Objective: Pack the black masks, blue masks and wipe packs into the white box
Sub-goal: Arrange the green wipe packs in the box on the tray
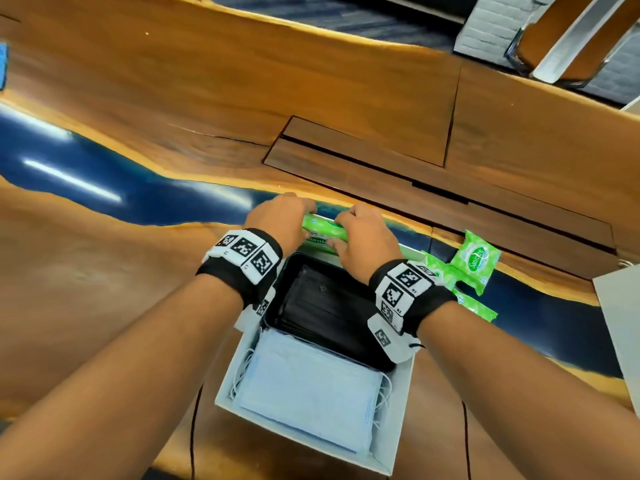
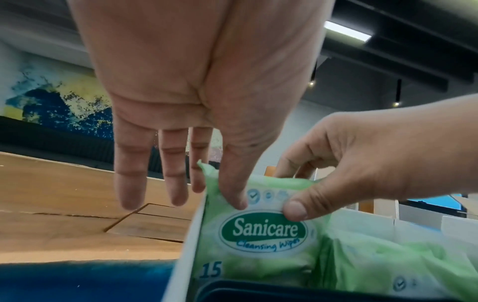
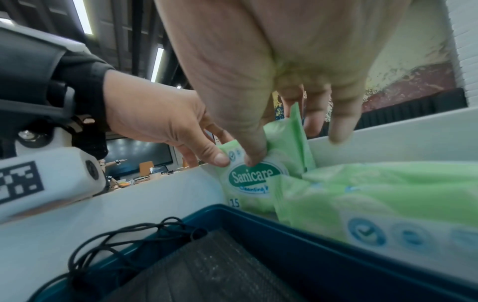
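The white box (image 1: 398,417) stands on the table in front of me. A stack of blue masks (image 1: 311,386) fills its near end. Black masks (image 1: 322,310) (image 3: 207,271) lie in a dark tray (image 3: 284,230) in the middle. At the far end, both hands hold one green Sanicare wipe pack (image 1: 320,228) (image 2: 258,230) (image 3: 253,177) upright by its top edge, low inside the box against the left wall. My left hand (image 1: 282,220) (image 2: 232,196) pinches its left top corner. My right hand (image 1: 360,233) (image 3: 253,155) pinches the top to the right. Another wipe pack (image 3: 388,194) lies in the box beside it.
Loose green wipe packs (image 1: 476,258) (image 1: 474,306) lie on the table right of the box. A white flat piece (image 1: 620,323) sits at the right edge. A hatch panel (image 1: 363,143) is set into the wooden tabletop beyond the box.
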